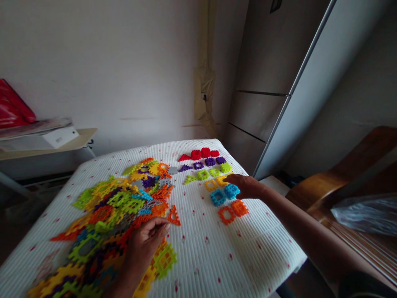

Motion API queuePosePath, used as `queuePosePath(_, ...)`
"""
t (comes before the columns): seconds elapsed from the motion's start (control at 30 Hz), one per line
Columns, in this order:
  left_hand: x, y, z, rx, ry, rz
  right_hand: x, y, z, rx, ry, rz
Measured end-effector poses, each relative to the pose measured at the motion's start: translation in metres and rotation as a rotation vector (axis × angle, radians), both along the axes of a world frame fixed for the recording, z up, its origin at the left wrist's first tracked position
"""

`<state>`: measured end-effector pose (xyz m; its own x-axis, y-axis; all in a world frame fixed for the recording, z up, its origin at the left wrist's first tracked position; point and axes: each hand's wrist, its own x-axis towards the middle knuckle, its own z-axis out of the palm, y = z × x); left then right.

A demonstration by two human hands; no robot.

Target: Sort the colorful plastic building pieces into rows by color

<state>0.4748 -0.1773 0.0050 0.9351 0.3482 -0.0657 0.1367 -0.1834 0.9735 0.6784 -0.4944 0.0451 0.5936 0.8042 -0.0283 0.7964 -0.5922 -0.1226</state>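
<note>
My left hand (149,240) pinches an orange triangle piece (174,215) by its lower corner, at the right edge of a mixed pile of toothed plastic pieces (120,203). My right hand (243,186) reaches over the sorted rows, its fingertips at a yellow piece (221,180) and just above the blue stack (231,191); whether it grips anything is hidden. Rows of red (196,155), purple (198,165) and green pieces (203,174) lie farther back. Nearer to me are a blue square (218,197) and orange squares (226,215).
The pieces lie on a table with a white dotted cover (198,256). At the left, a shelf (83,138) holds a white box (58,137) and a red bag (14,107). A wooden chair (350,161) stands at the right, beside a tall cabinet (263,82).
</note>
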Motion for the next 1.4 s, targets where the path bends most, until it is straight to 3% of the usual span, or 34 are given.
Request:
queuePosePath(0.13,0.001,-0.001,0.000,-0.002,-0.003,-0.009,-0.012,0.014,0.006,0.122,-0.050,0.134)
queuePosePath(0.3,-0.001,-0.001,0.001,0.013,-0.006,-0.005,-0.023,0.041,0.000,0.080,-0.039,0.249)
queuePosePath(0.8,-0.002,0.000,0.003,0.031,-0.010,-0.010,-0.025,0.067,-0.015,-0.088,-0.126,0.266)
queuePosePath(1.1,-0.002,0.000,0.000,0.012,-0.025,-0.002,-0.025,0.068,-0.013,-0.105,-0.084,0.254)
queuePosePath(1.4,-0.002,-0.003,0.004,-0.051,-0.056,0.007,-0.019,0.063,-0.023,-0.037,-0.072,0.193)
